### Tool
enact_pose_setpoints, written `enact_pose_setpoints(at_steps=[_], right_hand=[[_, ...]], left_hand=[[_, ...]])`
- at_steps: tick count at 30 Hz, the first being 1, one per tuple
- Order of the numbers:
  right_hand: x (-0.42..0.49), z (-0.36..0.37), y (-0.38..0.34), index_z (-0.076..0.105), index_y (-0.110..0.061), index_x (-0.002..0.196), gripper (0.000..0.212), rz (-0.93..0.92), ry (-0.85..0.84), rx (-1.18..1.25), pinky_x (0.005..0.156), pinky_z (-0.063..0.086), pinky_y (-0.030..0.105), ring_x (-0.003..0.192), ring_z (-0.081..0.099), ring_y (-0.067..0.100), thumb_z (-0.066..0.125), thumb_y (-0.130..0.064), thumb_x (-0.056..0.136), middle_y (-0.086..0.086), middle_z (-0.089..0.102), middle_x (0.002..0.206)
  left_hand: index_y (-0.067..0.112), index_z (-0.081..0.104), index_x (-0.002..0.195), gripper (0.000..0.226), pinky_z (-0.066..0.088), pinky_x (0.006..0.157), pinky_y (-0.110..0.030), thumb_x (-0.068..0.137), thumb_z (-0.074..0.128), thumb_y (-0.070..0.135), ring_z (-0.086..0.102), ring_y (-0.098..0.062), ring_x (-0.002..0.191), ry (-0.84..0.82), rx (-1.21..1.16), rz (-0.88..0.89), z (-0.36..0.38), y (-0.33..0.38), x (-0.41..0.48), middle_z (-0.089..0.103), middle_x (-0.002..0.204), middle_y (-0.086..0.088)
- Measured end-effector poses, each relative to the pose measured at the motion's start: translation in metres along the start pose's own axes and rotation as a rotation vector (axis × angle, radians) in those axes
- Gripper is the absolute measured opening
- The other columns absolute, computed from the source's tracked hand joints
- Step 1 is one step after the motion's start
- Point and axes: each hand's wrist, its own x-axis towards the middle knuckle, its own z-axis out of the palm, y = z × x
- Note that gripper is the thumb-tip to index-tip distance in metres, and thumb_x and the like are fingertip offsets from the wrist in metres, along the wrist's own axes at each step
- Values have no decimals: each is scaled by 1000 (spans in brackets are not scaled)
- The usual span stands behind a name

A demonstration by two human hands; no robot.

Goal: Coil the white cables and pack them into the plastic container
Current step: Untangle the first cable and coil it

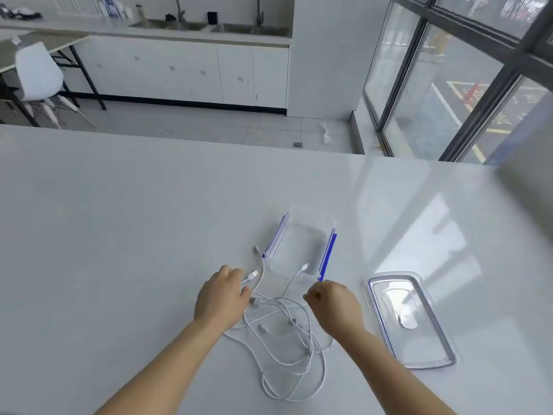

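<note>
Head view shows the left hand (220, 296) on the near left side of the table (119, 235). Its fingers are curled round one white cord, and a flat plug (254, 274) sticks out past them.

Just right of it, the cables (278, 307) lie in a loose, messy pile, near the person and between both hands. They look thin, light and floppy. I think they will bend any way and spring back out of a loop if let go. They also cross over each other, so a pull on one may drag the rest. A plug end looks like the best place to hold, since it is hard and easy to find. Then one cord can be drawn free and wound round.

Farther away sits the box (328, 253), clear with blue side clips. It is open. Nothing is coiled inside it yet; only one small plug end (304, 266) rests over its near edge.

On the near right of the pile is the right hand (335, 304), with fingers curled in. I cannot tell if it pinches a cord.

Far right lies the lid (410, 322), flat on the table, apart from the box.
</note>
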Motion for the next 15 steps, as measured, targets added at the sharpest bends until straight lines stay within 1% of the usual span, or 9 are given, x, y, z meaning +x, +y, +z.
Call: enact_pose_setpoints(at_steps=[2,3,6,8,10,12,13,15], right_hand=[[-1,5,3,75,-25,106,24,46,-45,-17,75,49,27,99,66,23,61,-41,95,-3,71,107],[0,11,5,74,-27,111,26,38,-62,-26,76,49,27,102,66,22,61,-42,95,-5,70,111],[-1,21,-2,72,-28,116,28,14,-63,-13,76,49,27,102,66,20,59,-44,96,-7,68,113],[1,27,-8,71,-28,118,29,-6,-53,-23,75,48,27,102,67,21,59,-44,96,-6,66,115],[3,33,-12,72,-24,113,27,-16,-63,-64,75,50,29,100,67,25,58,-41,97,-3,66,113],[2,37,-14,74,-19,101,25,-37,-66,-74,73,52,31,94,66,28,56,-37,98,0,68,106],[0,38,-15,73,-17,95,25,-42,-59,-45,72,51,32,91,65,29,56,-35,98,1,70,101],[-7,33,-16,72,-15,85,23,-55,-22,89,69,50,33,83,65,29,61,-32,96,3,74,87]], left_hand=[[19,58,130,37,51,83,-36,99,46,35,62,-25,108,-29,-20,-42,5,-4,-3,58,122,-4],[19,58,130,37,52,83,-36,98,46,35,62,-24,108,-38,-23,-52,12,-7,-5,59,121,-4],[19,61,126,36,52,82,-36,98,47,36,62,-24,108,-76,-44,-89,24,-12,-9,60,120,-4],[18,64,122,34,53,83,-37,98,48,37,62,-24,109,-71,-42,-95,31,-15,-9,61,119,-4],[18,66,117,33,53,83,-37,98,50,39,61,-25,109,-80,-33,-99,38,-16,-7,62,117,-5],[17,67,113,31,54,83,-38,97,54,40,62,-26,107,-96,-49,-119,43,-15,-5,62,115,-6],[17,68,111,29,54,82,-38,96,56,39,63,-27,106,-99,-59,-133,46,-15,-5,63,114,-6],[16,69,110,25,54,80,-37,95,59,33,65,-29,104,-86,-91,-167,50,-16,-4,65,112,-7]])
